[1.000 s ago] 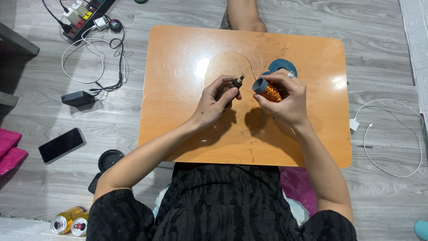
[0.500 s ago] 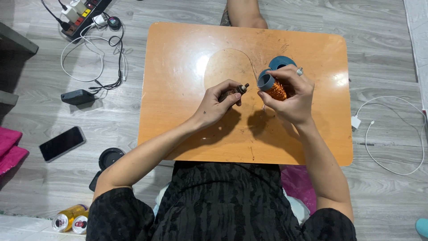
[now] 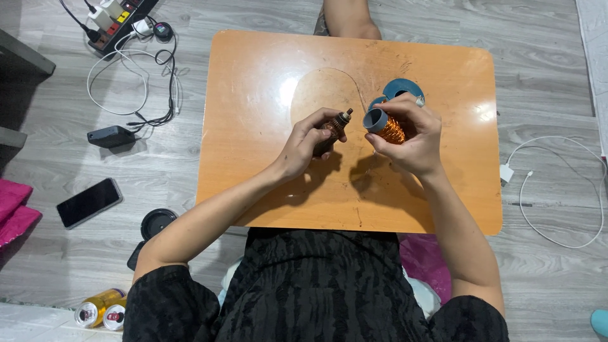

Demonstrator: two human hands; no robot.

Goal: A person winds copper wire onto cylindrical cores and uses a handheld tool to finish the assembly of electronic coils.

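My left hand [image 3: 308,140] grips a small dark brown cylindrical part [image 3: 334,128] with a metal tip that points up and right. My right hand [image 3: 408,139] holds a spool of copper wire [image 3: 387,125] with blue-grey end flanges, tilted toward the left hand. A thin wire [image 3: 329,71] loops from the spool over the far half of the orange table [image 3: 272,82]. A round blue disc [image 3: 399,88] lies on the table just beyond my right hand. Both hands hover above the table's middle, a few centimetres apart.
A bare knee [image 3: 347,19] shows beyond the table's far edge. On the floor to the left lie a power strip [image 3: 117,16] with cables, a black adapter [image 3: 111,136], a phone [image 3: 88,202], a black lid [image 3: 156,221] and two cans [image 3: 101,308]. To the right lies a white charger cable [image 3: 551,190].
My right hand has lifted the spool and turned it, and both hands sit slightly higher over the table. The blue disc shows more clearly behind the right hand.
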